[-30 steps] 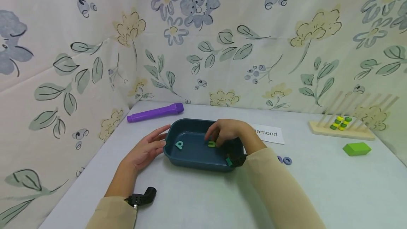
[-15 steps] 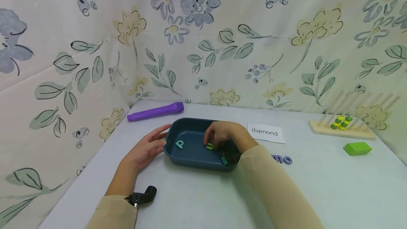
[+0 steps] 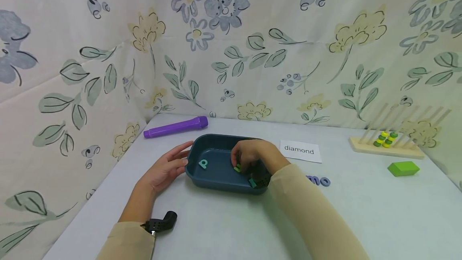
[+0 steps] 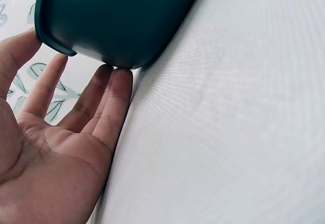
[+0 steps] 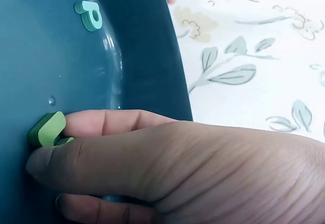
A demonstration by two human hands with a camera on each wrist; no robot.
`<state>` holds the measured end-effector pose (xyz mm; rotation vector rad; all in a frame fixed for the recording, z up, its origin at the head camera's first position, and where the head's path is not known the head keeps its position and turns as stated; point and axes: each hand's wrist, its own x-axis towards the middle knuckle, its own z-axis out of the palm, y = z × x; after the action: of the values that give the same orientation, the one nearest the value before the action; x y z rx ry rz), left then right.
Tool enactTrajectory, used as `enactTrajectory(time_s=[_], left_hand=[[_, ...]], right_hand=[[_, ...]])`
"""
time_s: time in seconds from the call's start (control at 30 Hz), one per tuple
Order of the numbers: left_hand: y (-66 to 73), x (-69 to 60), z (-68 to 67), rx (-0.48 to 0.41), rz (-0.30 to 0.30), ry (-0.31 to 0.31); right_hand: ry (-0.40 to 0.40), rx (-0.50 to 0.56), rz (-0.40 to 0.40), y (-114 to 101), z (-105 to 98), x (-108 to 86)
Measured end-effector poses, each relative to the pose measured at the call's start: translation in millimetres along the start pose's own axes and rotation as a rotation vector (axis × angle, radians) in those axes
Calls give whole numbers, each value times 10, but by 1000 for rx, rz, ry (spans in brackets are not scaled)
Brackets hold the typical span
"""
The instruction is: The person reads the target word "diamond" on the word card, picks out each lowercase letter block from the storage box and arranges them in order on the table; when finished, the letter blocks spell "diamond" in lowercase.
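Observation:
In the head view a dark teal tray (image 3: pixel 216 155) stands on the white table. My left hand (image 3: pixel 164 171) is at its left end. The left wrist view shows those fingers extended, their tips touching the tray's outer wall and rim. Inside the tray my right hand (image 3: pixel 252 153) pinches a green toy letter (image 5: pixel 51 128) between thumb and index finger; part of it is hidden by the thumb. A mint-green toy letter (image 3: pixel 203 164) lies near the tray's left end, apart from both hands.
Right of the tray lie a card (image 3: pixel 300 150) reading "diamond" and purple letters, an m (image 3: pixel 313 179) and an o (image 3: pixel 325 181). A purple tube (image 3: pixel 176 127) lies behind. Farther right are a wooden peg stand (image 3: pixel 386 147) with beads and a green block (image 3: pixel 403 168).
My right hand has shifted slightly left and its fingers have closed on the green letter, which has turned and moved a little toward me. The left hand stays put.

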<state>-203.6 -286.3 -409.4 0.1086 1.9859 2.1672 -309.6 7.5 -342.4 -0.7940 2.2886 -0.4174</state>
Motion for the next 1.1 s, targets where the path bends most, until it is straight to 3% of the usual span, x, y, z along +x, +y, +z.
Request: enactTrajectory(time_s=[0.37, 0.73, 1.1], left_hand=[[21, 33, 14, 0, 12, -13], [19, 15, 0, -1, 18, -13], [-5, 5, -12, 4, 14, -27]], right_hand=[[48, 49, -41, -41, -159, -114], [118, 56, -209, -122, -296, -238], [133, 114, -307, -121, -327, -431]])
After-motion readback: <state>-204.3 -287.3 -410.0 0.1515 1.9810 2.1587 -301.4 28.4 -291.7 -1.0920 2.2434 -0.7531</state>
